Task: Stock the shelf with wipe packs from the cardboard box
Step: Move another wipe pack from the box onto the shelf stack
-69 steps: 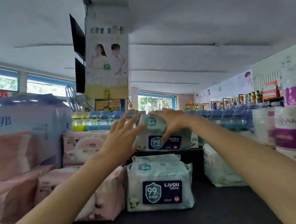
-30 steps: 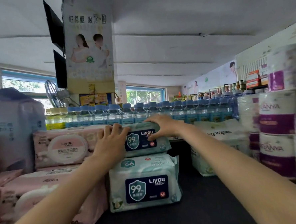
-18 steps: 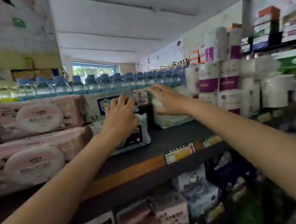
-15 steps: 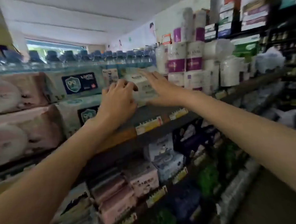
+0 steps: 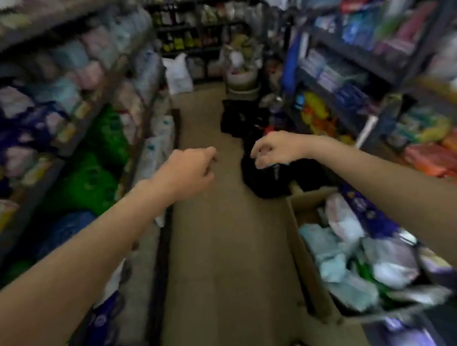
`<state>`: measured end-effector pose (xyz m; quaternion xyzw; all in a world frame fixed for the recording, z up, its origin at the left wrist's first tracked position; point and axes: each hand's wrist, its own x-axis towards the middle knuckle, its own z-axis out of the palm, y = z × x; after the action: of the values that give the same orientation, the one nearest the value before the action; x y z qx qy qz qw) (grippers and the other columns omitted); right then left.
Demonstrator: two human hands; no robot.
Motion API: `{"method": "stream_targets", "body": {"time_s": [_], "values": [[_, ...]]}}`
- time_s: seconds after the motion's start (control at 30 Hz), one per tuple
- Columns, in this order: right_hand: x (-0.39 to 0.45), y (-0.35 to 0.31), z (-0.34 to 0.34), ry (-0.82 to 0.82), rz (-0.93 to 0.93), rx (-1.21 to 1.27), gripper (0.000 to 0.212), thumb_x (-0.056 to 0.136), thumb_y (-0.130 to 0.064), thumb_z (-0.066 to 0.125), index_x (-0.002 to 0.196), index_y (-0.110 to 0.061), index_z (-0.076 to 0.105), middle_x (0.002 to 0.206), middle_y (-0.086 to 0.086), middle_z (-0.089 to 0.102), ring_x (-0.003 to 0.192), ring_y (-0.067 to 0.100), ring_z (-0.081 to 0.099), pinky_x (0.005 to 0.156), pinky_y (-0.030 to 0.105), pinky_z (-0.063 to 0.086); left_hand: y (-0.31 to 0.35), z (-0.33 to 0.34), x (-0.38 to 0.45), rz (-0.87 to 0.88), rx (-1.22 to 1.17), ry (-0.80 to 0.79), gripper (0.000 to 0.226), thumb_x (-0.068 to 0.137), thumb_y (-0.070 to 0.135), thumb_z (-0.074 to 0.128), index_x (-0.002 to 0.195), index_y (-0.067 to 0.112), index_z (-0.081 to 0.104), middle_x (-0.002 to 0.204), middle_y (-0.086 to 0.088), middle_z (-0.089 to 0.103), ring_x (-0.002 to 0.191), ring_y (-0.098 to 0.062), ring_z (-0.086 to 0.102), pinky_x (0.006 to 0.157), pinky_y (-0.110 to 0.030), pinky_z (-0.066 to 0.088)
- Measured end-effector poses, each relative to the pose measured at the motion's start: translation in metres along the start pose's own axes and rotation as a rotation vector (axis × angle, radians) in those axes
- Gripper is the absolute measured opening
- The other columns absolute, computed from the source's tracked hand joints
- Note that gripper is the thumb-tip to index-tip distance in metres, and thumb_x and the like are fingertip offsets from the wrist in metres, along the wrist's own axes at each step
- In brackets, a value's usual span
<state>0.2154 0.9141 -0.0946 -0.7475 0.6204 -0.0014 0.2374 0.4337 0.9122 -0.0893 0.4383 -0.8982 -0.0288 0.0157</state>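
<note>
Along the left side of the aisle, the shelf (image 5: pixel 68 145) runs away from the camera, its tiers loaded with packs too blurred for any brand or label to be read. On the floor (image 5: pixel 224 253) at lower right sits the cardboard box (image 5: pixel 304 251), open at the top, long axis running roughly along the aisle. Wipe packs (image 5: pixel 331 252), pale blue, white and purple, lie jumbled inside at mixed angles; no print on them is legible. Both arms extend forward over the floor. The left hand (image 5: pixel 190 172) has loosely curled fingers and holds nothing. The right hand (image 5: pixel 274 148) has fingers bent downward, also holding nothing, well above the box.
</note>
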Motion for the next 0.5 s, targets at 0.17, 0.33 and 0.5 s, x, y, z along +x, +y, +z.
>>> {"method": "stream_targets", "body": {"time_s": [0.17, 0.33, 0.5], "values": [[-0.085, 0.143, 0.049, -0.065, 0.278, 0.213, 0.021, 0.087, -0.005, 0.057, 0.105, 0.005, 0.062, 0.092, 0.017, 0.065, 0.082, 0.020, 0.061, 0.077, 0.031, 0.045, 0.087, 0.059, 0.065, 0.160, -0.125, -0.105, 0.033, 0.087, 0.017, 0.051, 0.121, 0.014, 0.051, 0.109, -0.003, 0.066, 0.105, -0.025, 0.060, 0.092, -0.040, 0.046], [-0.130, 0.236, 0.128, -0.172, 0.428, 0.131, 0.031, 0.088, -0.018, 0.058, 0.116, -0.004, 0.059, 0.113, 0.010, 0.063, 0.108, 0.021, 0.057, 0.091, 0.028, 0.037, 0.175, 0.145, 0.104, 0.208, -0.139, -0.306, 0.034, 0.090, 0.016, 0.045, 0.124, 0.013, 0.048, 0.120, -0.010, 0.060, 0.112, -0.029, 0.056, 0.093, -0.039, 0.045], [-0.118, 0.282, 0.195, -0.286, 0.272, 0.106, 0.038, 0.087, -0.014, 0.057, 0.124, -0.005, 0.055, 0.128, 0.012, 0.056, 0.118, 0.026, 0.053, 0.094, 0.029, 0.038, 0.227, 0.200, 0.114, 0.139, -0.054, -0.471, 0.040, 0.094, 0.021, 0.039, 0.133, 0.016, 0.039, 0.130, -0.010, 0.052, 0.116, -0.029, 0.053, 0.091, -0.035, 0.041]]}}
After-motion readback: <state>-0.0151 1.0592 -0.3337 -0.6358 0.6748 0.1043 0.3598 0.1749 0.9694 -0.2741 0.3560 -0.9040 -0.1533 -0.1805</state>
